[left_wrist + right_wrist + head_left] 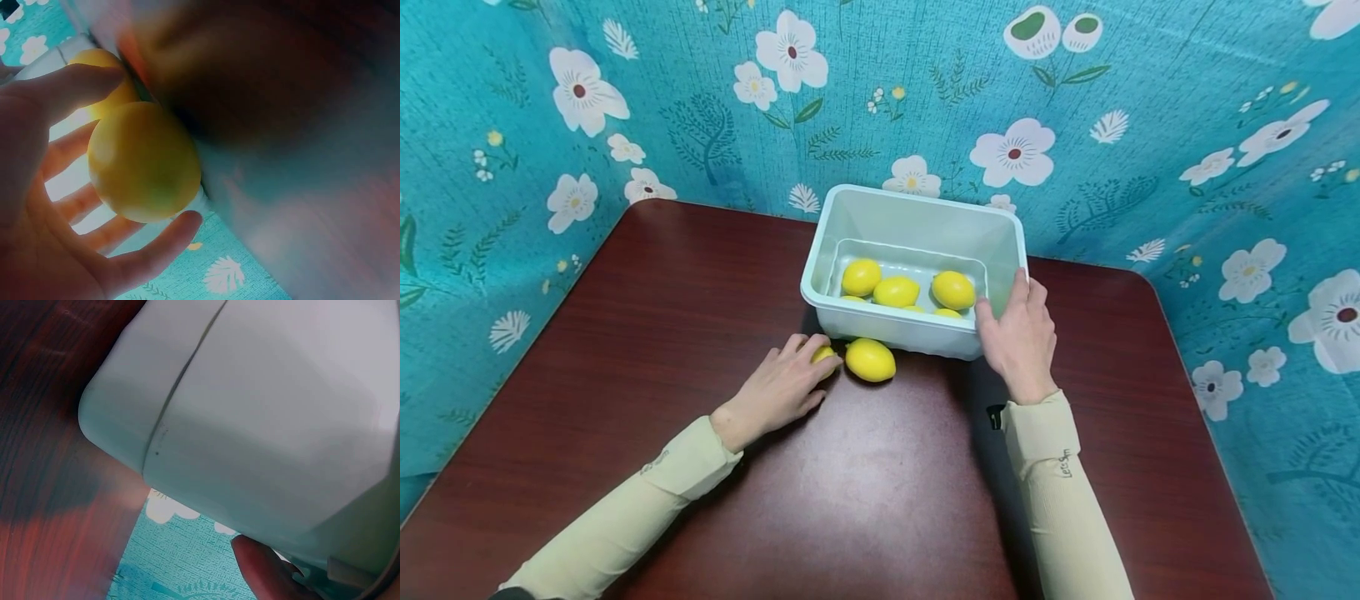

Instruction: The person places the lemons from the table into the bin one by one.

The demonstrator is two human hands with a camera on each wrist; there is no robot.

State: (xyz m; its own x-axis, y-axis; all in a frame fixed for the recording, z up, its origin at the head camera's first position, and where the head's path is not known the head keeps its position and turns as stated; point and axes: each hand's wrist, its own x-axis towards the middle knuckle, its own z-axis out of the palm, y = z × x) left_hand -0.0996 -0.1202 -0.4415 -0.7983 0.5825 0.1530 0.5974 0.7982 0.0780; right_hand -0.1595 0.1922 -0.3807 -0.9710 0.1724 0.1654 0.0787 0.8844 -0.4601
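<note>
A pale blue-green plastic bin (917, 329) stands at the back of the table with several lemons (897, 292) inside, some partly hidden by its front wall. My left hand (782, 379) is in front of the bin's left end, fingers curled over a lemon (144, 162) mostly covered in the head view. Just right of those fingers, another lemon (870, 360) lies on the table close to the bin's front wall. At the front right corner, my right hand (1021, 337) grips the bin's rim, thumb toward the inside and fingers along the outer side.
The dark red-brown wooden table (850, 517) has rounded back corners. Behind it and at both sides hangs a turquoise floral cloth (880, 100), close to the bin's back.
</note>
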